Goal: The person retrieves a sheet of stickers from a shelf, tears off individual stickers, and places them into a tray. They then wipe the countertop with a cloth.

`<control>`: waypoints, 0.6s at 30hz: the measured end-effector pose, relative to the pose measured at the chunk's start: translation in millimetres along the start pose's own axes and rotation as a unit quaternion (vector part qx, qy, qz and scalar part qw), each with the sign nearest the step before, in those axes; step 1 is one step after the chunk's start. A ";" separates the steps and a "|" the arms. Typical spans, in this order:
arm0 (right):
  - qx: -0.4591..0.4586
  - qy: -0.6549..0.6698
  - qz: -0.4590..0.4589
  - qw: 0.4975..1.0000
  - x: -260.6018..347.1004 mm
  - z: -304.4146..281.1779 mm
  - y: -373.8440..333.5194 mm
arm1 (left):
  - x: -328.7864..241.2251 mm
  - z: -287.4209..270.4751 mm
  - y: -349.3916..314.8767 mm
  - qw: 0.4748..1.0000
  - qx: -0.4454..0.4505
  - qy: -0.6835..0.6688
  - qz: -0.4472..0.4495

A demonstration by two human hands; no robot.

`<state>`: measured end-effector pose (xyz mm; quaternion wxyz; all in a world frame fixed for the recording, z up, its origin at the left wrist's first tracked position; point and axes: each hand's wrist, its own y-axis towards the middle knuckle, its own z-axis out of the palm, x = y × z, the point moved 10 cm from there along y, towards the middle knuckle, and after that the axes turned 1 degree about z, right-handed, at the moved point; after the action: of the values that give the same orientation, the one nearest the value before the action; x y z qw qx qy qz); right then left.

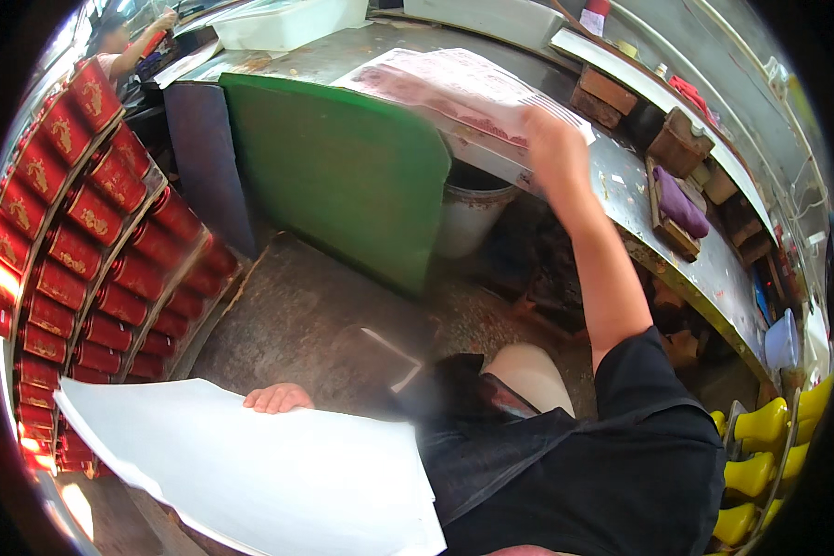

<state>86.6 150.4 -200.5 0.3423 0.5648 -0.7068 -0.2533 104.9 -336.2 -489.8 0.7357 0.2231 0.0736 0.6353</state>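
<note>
Right arm (607,269): stretched forward from the black sleeve (644,380), almost straight, leaning a little leftward, crossing the near edge of the worktop (625,199).
Right hand (554,145): lowered over the right end of the printed sheets (417,88), blurred, turned down toward the paper.
Left hand (278,398): low, in front of the body, showing only at the far edge of the white sheets (278,463), with forearm hidden beneath them.
Bucket (473,227): pale, round, standing under the worktop just beside the green board (334,167), partly covered by both; dark inside, impossible to tell what for contents.
White tubs (292,26): set along the far side, cut by the upper rim of view; not readable inside.
Bowl (781,341): pale blue, near the right end of the worktop; too small to read for contents.
Rack at left: filled with rows of red cylinders (74,250) bearing gold designs.
Rack at lower right: holding yellow rounded pieces (751,474).
Left grip: closed over the edge of the white sheets, with fingers bent on top and thumb out of sight.
Right grip: at the printed sheets, too blurred to tell how far open or whether pinching paper.
Printed sheets: reddish-patterned, layered on the worktop.
White sheets: loosely stacked, spread across the lower left.
</note>
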 end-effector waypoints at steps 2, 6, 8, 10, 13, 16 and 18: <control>-0.172 0.076 0.015 0.982 -21.1 -49.1 20.5 | 2.8 -0.4 0.9 1.000 0.018 -0.004 -0.008; -0.280 0.076 -0.020 0.957 -25.4 -96.8 44.4 | 5.1 0.9 4.0 0.996 0.080 0.027 -0.023; -0.258 0.043 -0.014 0.965 -23.2 -96.7 52.7 | 7.7 1.4 5.0 0.994 0.096 0.026 -0.042; -0.247 0.019 -0.044 0.968 -13.9 -92.8 53.0 | 10.3 3.0 4.2 0.993 0.102 0.029 -0.055; -0.220 0.014 -0.112 0.969 0.7 -78.1 44.9 | 11.7 3.7 1.1 0.995 0.076 0.030 -0.051; -0.148 0.056 -0.140 0.977 7.6 -46.7 34.7 | 10.6 5.6 -1.0 0.998 0.044 0.038 -0.031; -0.050 0.043 -0.160 0.985 14.2 -16.5 23.0 | 10.8 9.3 0.6 0.998 0.034 0.046 -0.025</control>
<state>83.1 142.5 -170.1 0.3553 0.6627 -0.5788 -0.3156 110.0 -327.9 -479.4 0.7394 0.2165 0.1343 0.6233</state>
